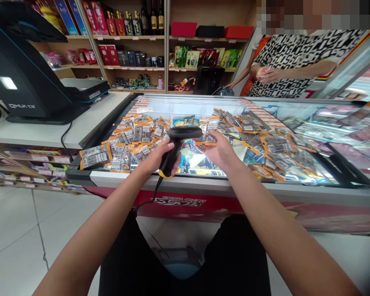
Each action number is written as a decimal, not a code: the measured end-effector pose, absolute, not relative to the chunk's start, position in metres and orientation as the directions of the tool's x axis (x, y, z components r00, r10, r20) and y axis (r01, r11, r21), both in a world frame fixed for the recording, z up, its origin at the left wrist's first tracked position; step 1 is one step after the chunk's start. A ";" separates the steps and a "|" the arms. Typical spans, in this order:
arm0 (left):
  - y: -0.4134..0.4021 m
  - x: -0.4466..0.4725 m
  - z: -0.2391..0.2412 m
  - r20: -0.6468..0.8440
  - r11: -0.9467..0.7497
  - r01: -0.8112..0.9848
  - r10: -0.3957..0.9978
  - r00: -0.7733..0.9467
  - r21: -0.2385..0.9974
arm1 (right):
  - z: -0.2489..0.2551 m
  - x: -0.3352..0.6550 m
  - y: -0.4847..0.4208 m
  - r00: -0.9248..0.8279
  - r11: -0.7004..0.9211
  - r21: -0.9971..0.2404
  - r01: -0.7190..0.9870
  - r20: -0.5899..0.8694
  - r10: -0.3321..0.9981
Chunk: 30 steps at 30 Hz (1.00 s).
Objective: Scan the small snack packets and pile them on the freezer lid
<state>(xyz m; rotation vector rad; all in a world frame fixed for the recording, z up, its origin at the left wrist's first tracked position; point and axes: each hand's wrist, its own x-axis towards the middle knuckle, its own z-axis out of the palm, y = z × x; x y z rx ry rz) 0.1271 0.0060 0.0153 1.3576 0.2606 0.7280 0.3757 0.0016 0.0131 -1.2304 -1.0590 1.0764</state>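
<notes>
My left hand (162, 158) is closed round the handle of a black barcode scanner (180, 137) with a cable hanging down from it. The scanner's head points right, toward a small orange-edged packet (207, 139) that my right hand (217, 151) pinches just beside it. Both hands hover over the glass lid of a chest freezer (185, 181). Several more orange-edged packets (132, 142) lie spread across the glass, left and right of my hands.
A black checkout terminal (21, 78) stands on the white counter (33, 133) at left. Across the freezer stands a person in a black-and-white patterned top (296, 61), hands clasped. Shelves of boxes and bottles (135, 45) line the back wall. White tiled floor lies below.
</notes>
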 end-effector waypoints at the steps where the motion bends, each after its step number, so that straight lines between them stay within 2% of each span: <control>1: 0.006 0.127 0.015 0.224 0.045 -0.308 0.587 0.778 0.950 | 0.013 0.373 0.005 0.173 0.038 -0.998 -0.040 0.031 0.984; 4: 0.007 0.126 0.013 0.184 0.075 -0.265 0.542 0.820 0.961 | 0.011 0.366 0.015 0.178 0.041 -0.999 0.006 0.042 0.983; 10: 0.008 0.127 0.012 0.155 0.077 -0.232 0.539 0.828 0.970 | 0.006 0.361 0.015 0.241 0.042 -0.998 0.051 0.053 0.969; 16: 0.006 0.128 0.014 0.157 0.075 -0.235 0.545 0.824 0.969 | 0.004 0.356 0.010 0.274 0.063 -0.977 -0.204 0.005 0.962; 18: 0.007 0.129 0.014 0.177 0.059 -0.256 0.575 0.799 0.965 | 0.003 0.357 0.011 0.286 0.086 -0.978 -0.190 0.029 0.958; 20: 0.009 0.130 0.014 0.214 0.028 -0.298 0.632 0.745 0.954 | 0.002 0.359 0.013 0.305 0.083 -0.996 -0.041 0.067 0.950; 22: 0.011 0.131 0.014 0.255 -0.011 -0.353 0.713 0.653 0.935 | 0.004 0.363 0.014 0.314 0.051 -0.976 0.210 0.117 0.942; 25: 0.012 0.131 0.015 0.293 -0.067 -0.427 0.820 0.491 0.902 | 0.012 0.366 0.017 0.276 -0.012 -0.848 0.530 0.158 0.948; 27: 0.012 0.130 0.016 0.301 -0.087 -0.466 0.863 0.406 0.880 | 0.017 0.365 0.018 0.236 -0.047 -0.789 0.613 0.126 0.964; 30: 0.011 0.131 0.017 0.284 -0.092 -0.494 0.901 0.329 0.865 | 0.023 0.358 0.014 0.153 -0.028 -0.774 0.633 0.089 0.984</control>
